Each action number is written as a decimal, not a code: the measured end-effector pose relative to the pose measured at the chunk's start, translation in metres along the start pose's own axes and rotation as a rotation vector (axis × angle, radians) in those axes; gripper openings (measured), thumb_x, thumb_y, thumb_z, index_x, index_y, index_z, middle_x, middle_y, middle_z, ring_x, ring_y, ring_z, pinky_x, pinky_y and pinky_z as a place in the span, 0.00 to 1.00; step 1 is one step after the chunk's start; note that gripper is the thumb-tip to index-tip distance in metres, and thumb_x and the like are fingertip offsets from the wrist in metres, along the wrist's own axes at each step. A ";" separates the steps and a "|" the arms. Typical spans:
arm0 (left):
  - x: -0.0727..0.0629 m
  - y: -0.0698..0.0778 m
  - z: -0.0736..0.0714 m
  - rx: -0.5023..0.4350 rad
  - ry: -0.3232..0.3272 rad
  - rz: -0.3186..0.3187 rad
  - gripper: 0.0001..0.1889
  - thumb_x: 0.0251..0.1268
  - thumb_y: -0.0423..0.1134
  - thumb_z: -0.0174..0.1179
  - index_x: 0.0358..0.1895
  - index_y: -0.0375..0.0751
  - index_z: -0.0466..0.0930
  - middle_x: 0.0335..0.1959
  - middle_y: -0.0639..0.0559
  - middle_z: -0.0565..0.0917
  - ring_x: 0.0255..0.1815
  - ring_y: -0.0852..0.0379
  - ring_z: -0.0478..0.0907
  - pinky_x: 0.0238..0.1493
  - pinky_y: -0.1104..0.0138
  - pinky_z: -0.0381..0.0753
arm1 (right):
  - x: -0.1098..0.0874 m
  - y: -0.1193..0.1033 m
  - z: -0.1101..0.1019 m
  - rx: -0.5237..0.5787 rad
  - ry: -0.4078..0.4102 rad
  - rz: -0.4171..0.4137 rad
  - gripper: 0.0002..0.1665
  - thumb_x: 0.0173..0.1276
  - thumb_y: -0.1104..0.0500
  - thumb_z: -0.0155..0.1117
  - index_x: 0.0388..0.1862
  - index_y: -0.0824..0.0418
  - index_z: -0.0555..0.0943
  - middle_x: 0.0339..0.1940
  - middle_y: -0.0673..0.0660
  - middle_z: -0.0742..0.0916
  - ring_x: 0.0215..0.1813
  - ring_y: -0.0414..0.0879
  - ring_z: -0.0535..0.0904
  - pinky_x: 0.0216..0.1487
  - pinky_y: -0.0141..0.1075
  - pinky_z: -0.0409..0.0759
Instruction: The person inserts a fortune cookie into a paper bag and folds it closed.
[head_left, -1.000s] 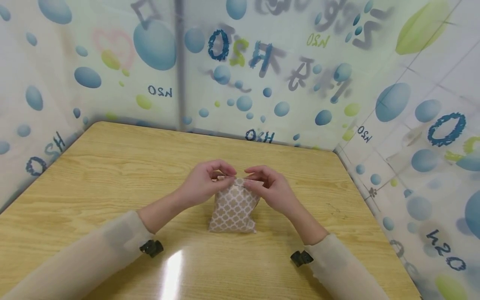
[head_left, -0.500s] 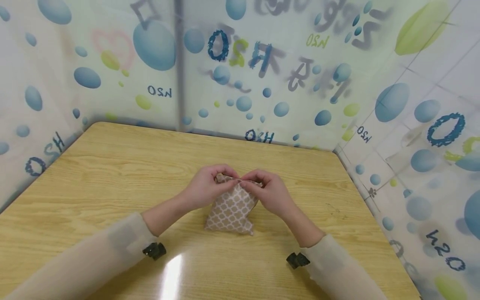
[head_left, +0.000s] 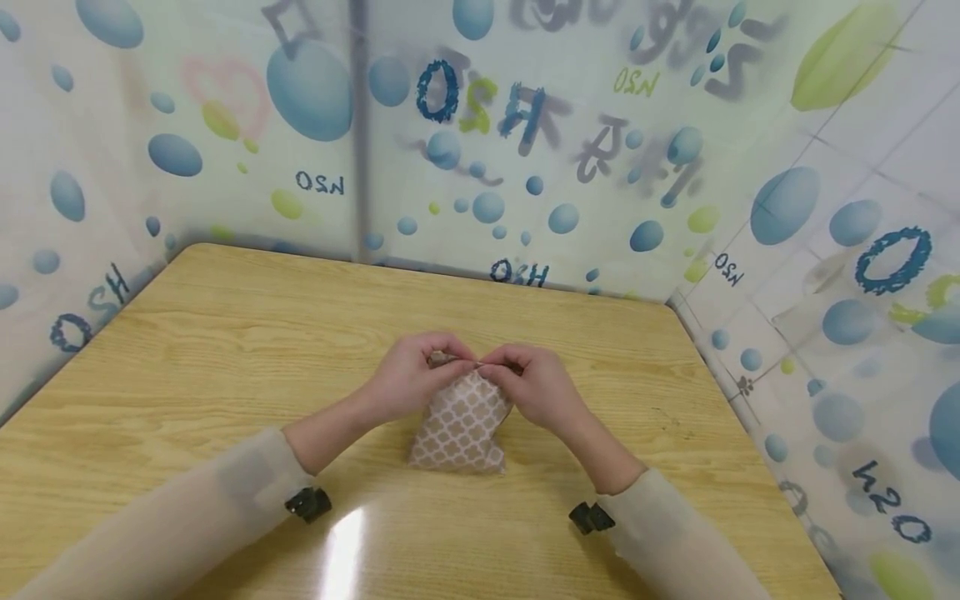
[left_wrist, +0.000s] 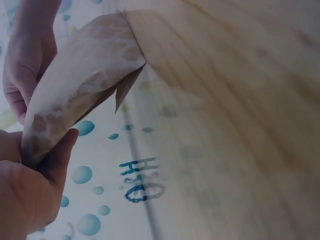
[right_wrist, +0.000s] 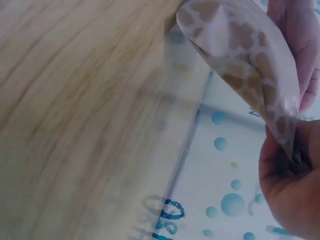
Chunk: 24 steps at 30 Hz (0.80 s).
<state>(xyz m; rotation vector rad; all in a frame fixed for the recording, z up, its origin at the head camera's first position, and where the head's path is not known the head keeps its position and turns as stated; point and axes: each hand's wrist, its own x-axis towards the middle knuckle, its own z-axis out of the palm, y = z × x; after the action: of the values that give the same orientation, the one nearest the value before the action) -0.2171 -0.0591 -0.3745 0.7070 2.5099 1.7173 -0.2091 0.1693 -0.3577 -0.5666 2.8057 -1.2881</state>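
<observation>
A small beige bag point(head_left: 459, 423) with a white lattice pattern stands upright on the wooden table, its top edge toward the far side. My left hand point(head_left: 412, 377) pinches the left part of that top edge between thumb and fingers. On the other side my right hand point(head_left: 542, 385) pinches the right part, and the fingertips of both hands meet near the middle of the edge. In the left wrist view the bag point(left_wrist: 85, 70) bulges and a side fold hangs out. Whatever the bag contains is hidden.
The wooden table point(head_left: 225, 350) reaches back to a curtain point(head_left: 480, 167) printed with bubbles and letters. More of this printed sheet hangs at the left and right. Small black devices point(head_left: 307, 504) sit at both sleeve cuffs. Light glares off the table's near part.
Both hands have come together along the bag's top edge, the right one moving left. The edge looks flatter and more closed, and the bag's base has shifted slightly left.
</observation>
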 end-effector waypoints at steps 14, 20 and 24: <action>0.002 0.000 -0.005 0.048 -0.013 -0.078 0.05 0.78 0.38 0.69 0.47 0.49 0.94 0.49 0.51 0.93 0.35 0.58 0.83 0.32 0.70 0.80 | -0.003 0.006 -0.007 -0.022 -0.011 0.071 0.11 0.82 0.52 0.70 0.49 0.54 0.94 0.38 0.51 0.93 0.32 0.44 0.79 0.33 0.35 0.78; 0.002 -0.008 -0.012 0.005 -0.023 -0.131 0.07 0.78 0.41 0.70 0.51 0.50 0.94 0.52 0.49 0.91 0.29 0.58 0.83 0.31 0.68 0.86 | -0.002 0.009 -0.009 -0.074 0.040 0.039 0.10 0.80 0.53 0.72 0.46 0.55 0.95 0.37 0.52 0.95 0.30 0.44 0.79 0.31 0.34 0.76; 0.003 -0.010 -0.016 0.055 -0.028 -0.089 0.07 0.78 0.39 0.70 0.52 0.48 0.95 0.53 0.47 0.92 0.31 0.54 0.87 0.32 0.65 0.88 | 0.000 0.014 -0.015 -0.015 -0.036 0.070 0.12 0.82 0.53 0.69 0.51 0.57 0.94 0.39 0.54 0.94 0.33 0.45 0.84 0.35 0.39 0.85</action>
<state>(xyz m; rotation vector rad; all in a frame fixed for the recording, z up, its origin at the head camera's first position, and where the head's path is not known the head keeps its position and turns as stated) -0.2272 -0.0753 -0.3763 0.6083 2.5377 1.6051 -0.2160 0.1885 -0.3576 -0.4818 2.7818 -1.2334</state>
